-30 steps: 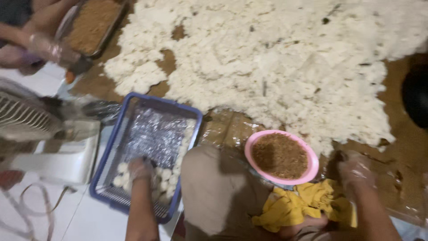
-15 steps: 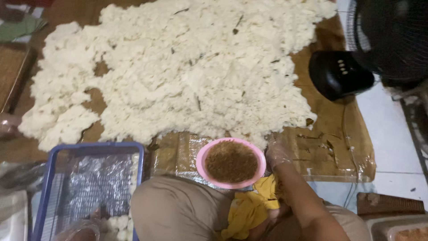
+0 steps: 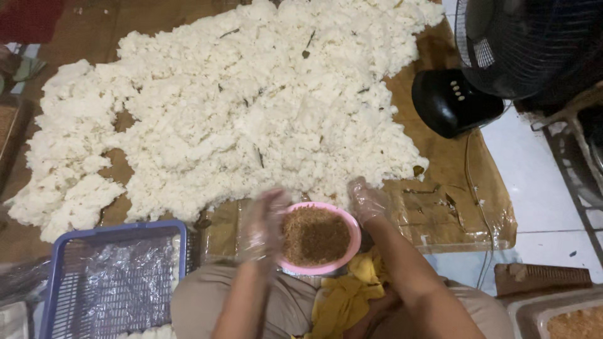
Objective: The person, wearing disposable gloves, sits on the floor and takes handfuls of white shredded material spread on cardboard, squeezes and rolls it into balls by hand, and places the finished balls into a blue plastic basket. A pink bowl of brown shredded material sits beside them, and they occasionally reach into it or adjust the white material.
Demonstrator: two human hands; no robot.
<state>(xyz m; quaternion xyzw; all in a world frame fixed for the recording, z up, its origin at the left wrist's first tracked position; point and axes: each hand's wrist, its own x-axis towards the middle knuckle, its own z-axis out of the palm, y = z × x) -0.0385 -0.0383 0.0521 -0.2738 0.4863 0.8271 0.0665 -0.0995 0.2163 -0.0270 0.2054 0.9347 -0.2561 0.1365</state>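
Observation:
A big spread of cooked white rice [image 3: 239, 107] lies on brown paper on the floor in front of me. A pink bowl [image 3: 349, 250] of brown crumbly filling sits at its near edge, by my knees. My left hand [image 3: 267, 220], in a clear plastic glove and blurred by motion, hovers at the bowl's left rim with fingers apart. My right hand [image 3: 367, 199], also gloved, rests at the bowl's right rim, next to the rice edge. Neither hand visibly holds anything.
A blue plastic basket [image 3: 81, 276] lined with clear film stands at my left. A black floor fan [image 3: 502, 63] stands at the right. A yellow cloth [image 3: 342, 295] lies on my lap. A tray with brown filling [image 3: 565, 320] sits at the bottom right.
My view swung right from the basket toward the rice and fan. My left hand left the basket and came up to the pink bowl; my right hand stayed by the bowl's right side.

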